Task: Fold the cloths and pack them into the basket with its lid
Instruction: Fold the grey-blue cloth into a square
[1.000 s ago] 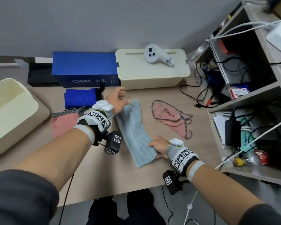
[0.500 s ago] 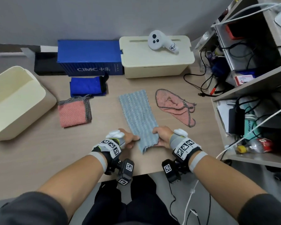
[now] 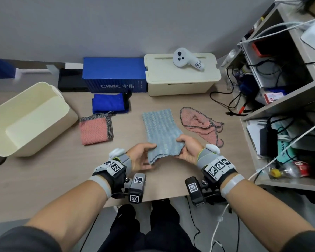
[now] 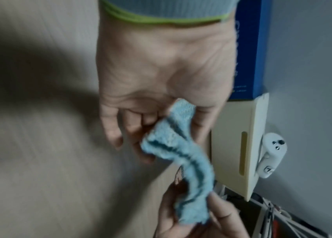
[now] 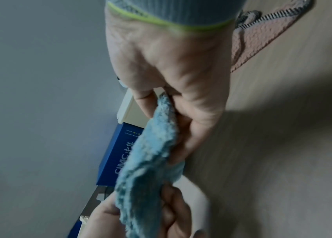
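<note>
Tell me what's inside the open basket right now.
The basket shows only bare cream walls and floor; no cloth inside. Its near wall hides the closest strip of floor.

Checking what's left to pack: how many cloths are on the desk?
4. The light blue cloth held at its near end by both hands; a folded pink cloth left of it; a folded dark blue cloth behind that; a crumpled pink cloth on the right. None visible inside the basket.
</note>
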Demonstrator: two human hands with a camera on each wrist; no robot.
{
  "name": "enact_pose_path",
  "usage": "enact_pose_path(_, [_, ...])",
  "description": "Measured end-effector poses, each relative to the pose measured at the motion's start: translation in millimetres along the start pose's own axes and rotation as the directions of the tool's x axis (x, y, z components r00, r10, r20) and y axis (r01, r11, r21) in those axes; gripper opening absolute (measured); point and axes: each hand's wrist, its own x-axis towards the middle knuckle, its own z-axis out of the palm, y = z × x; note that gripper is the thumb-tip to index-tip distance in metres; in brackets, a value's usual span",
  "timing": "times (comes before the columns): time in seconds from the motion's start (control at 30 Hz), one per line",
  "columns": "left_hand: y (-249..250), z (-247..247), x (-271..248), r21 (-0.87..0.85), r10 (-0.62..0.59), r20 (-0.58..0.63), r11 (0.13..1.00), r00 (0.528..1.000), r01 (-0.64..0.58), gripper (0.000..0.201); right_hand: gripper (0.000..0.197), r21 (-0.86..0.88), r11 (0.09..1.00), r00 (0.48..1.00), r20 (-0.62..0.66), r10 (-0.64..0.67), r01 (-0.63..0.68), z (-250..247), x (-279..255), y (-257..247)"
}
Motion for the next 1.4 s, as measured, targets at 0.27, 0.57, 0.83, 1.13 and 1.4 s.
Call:
enact_pose_path(0.27, [-20, -16, -5, 0.289, 0.048, -0.224, 0.957, 0.973, 0.019, 0.001, 0.042, -0.724, 0.689, 0.967, -0.195, -0.161, -0.031, -20, -5, 34])
enact_pose_path(0.57, [-8, -28, 0, 0.148, 0.251, -0.288, 0.965, 0.924, -0.216, 0.035, 0.021, -0.416, 0.907, 0.997, 0.013, -0.072, 0.071, -21, -15, 8])
enact_pose_path(0.83, [21, -35, 2, 0.095, 0.232, -0.113, 0.970, 0.966, -0.222, 0.051, 0.028, -0.359, 0.920, 0.987, 0.080, -0.137, 0.157, -23, 7, -7])
enact_pose_path(1.13, [47, -28, 31, 0.274, 0.418, -0.294, 0.898, 0.860, -0.344, 0.026, 0.027, -0.616, 0.752, 0.960, 0.022, -0.279, 0.233, -14, 45, -29])
enact_pose_path(1.4, [91, -32, 73, 0.568, 0.591, -0.407, 0.761, 0.697, -0.313, 0.043, 0.028, -0.798, 0.555, 0.887, -0.059, -0.458, 0.234, -5, 94, -65])
